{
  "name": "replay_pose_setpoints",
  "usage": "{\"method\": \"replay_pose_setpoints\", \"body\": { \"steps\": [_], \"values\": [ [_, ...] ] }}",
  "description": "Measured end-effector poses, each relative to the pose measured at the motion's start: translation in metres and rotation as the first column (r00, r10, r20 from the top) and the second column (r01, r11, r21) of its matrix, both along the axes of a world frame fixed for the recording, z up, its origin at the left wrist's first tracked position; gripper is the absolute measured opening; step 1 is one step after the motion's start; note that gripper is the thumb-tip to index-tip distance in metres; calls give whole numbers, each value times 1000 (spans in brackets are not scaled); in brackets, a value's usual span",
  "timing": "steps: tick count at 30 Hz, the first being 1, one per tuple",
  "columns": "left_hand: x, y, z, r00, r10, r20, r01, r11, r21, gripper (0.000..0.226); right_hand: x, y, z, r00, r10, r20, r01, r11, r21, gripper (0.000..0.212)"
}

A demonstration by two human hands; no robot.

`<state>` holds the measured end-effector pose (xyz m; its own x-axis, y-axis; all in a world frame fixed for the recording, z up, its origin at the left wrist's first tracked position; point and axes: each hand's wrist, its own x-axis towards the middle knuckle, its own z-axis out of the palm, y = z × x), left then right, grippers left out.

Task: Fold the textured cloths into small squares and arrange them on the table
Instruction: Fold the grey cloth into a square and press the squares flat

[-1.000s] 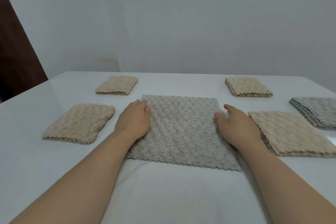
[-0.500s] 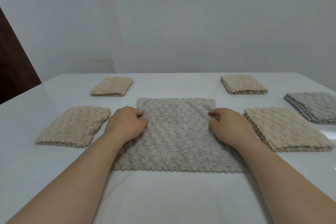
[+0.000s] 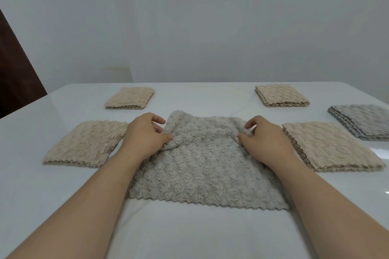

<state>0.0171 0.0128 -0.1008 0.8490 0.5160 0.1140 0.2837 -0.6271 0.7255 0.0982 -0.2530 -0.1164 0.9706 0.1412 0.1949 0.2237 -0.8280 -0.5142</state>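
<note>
A grey-beige textured cloth (image 3: 202, 170) lies spread on the white table (image 3: 52, 195) in front of me. Its far part is lifted and bunched into a ridge between my hands. My left hand (image 3: 145, 134) pinches the cloth's left side between thumb and fingers. My right hand (image 3: 263, 139) pinches the right side the same way. Folded beige squares lie at the near left (image 3: 86, 143) and far left (image 3: 130, 98). Another folded beige square sits at the far right (image 3: 281, 95).
A stack of larger beige cloths (image 3: 330, 147) lies just right of my right hand, and a stack of grey cloths (image 3: 364, 121) sits at the right edge. A pale wall stands behind the table, with a dark door (image 3: 14, 78) at the left.
Both hands went from resting flat on the cloth's sides to pinching it. The far part of the cloth has risen off the table and bunched toward me.
</note>
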Motion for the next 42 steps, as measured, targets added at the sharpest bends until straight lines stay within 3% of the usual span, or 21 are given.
{"method": "replay_pose_setpoints", "body": {
  "steps": [3,6,8,10,12,14,19,21,25,29,31,34,37,39,42],
  "values": [
    [-1,0,1,997,-54,-51,53,998,-12,52,-3,2,4,998,41,-54,-45,997,-63,40],
    [-4,-5,0,990,-91,-103,95,995,33,20,-4,2,4,995,70,-68,-77,992,-97,34],
    [-7,-9,2,988,-94,-125,104,992,77,34,-6,3,6,995,81,-63,-86,993,-80,45],
    [-7,-7,1,987,-98,-127,110,990,89,26,-8,3,7,993,99,-62,-106,985,-138,63],
    [-6,-5,2,987,-111,-113,119,991,67,19,-9,2,7,991,117,-66,-129,967,-221,69],
    [-6,-5,2,985,-136,-101,146,985,95,22,-8,1,7,990,129,-56,-139,966,-217,56],
    [-3,-6,0,990,-140,-5,139,979,151,22,-8,2,5,978,203,48,-201,979,-33,14],
    [-3,-7,0,994,-104,38,96,983,157,23,-11,4,7,973,200,115,-205,978,32,6],
    [-2,-5,-1,992,-82,97,68,988,138,23,-10,4,8,971,158,179,-170,984,51,15],
    [-4,-8,0,982,-146,117,139,988,68,31,-9,3,10,983,155,99,-157,987,20,67],
    [-4,-9,0,975,-148,166,156,987,-37,37,-8,4,11,986,137,97,-133,990,-41,76],
    [-5,-10,2,974,-89,210,133,970,-202,39,-6,1,11,986,75,147,-66,996,-66,66],
    [-4,-11,5,968,-64,241,135,948,-289,12,-6,1,10,978,2,210,0,1000,-10,34],
    [-5,-13,6,962,-65,264,156,927,-341,10,-5,1,10,966,-18,259,-2,997,78,14],
    [-5,-13,5,955,-30,296,145,916,-374,20,-4,2,9,966,15,258,-60,984,166,18]
  ]
}}
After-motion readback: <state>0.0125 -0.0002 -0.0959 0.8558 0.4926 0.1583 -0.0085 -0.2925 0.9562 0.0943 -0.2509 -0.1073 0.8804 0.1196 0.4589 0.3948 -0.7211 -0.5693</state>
